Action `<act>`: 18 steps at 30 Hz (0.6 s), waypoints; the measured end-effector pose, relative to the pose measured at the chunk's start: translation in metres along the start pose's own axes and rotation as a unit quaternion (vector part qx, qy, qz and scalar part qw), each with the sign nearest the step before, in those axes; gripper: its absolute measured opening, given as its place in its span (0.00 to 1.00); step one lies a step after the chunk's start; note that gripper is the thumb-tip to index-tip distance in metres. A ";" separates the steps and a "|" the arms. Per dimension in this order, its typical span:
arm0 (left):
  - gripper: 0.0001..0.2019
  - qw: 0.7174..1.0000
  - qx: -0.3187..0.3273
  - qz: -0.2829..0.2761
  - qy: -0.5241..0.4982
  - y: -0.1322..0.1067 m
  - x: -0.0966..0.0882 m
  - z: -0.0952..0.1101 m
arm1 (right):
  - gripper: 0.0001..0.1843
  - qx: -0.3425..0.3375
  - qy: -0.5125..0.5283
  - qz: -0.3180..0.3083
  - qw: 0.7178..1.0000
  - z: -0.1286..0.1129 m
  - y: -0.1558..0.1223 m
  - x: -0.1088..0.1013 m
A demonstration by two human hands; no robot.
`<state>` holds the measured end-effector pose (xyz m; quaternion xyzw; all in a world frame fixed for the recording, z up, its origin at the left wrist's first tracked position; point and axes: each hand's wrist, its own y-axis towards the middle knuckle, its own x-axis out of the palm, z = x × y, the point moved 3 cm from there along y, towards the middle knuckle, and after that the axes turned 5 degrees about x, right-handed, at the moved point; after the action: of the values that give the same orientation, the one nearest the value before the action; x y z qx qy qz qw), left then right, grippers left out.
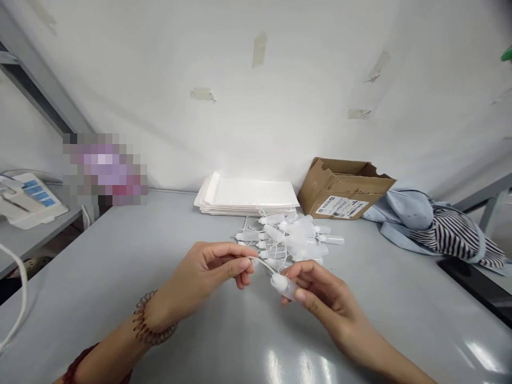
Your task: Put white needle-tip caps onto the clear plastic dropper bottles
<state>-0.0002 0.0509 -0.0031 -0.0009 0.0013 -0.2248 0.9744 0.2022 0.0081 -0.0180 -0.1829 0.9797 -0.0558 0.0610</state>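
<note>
Between the fingers of my right hand [320,296] is a small translucent plastic bottle [285,285] with a white cap, tilted with its cap toward the left. A thin white tube [262,262] runs from the cap to my left hand [218,266], whose thumb and forefinger pinch its far end. Just beyond both hands, a loose pile of similar bottles [298,234] with thin white tubes lies on the grey table [192,336]. My fingertips hide part of the bottle and the end of the tube.
A stack of white envelopes or sheets [252,193] lies against the wall behind the pile. To its right stands an open cardboard box [348,186] with a label. Blue and striped cloth [436,224] and a dark flat object [476,282] are at the right. A white cable [20,298] hangs at left.
</note>
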 end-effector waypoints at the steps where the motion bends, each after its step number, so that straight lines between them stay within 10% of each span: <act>1: 0.07 1.000 0.007 0.008 0.024 -0.001 -0.001 0.002 | 0.08 0.003 -0.007 0.019 1.000 -0.001 0.002 -0.003; 18: 0.07 0.964 0.150 0.028 0.217 -0.009 0.014 0.008 | 0.10 -0.011 -0.068 0.129 0.989 0.002 0.004 -0.012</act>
<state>0.0084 0.0365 0.0049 0.1944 0.1788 -0.1896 0.9457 0.2122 0.0161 -0.0193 -0.0587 0.9893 -0.0238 0.1318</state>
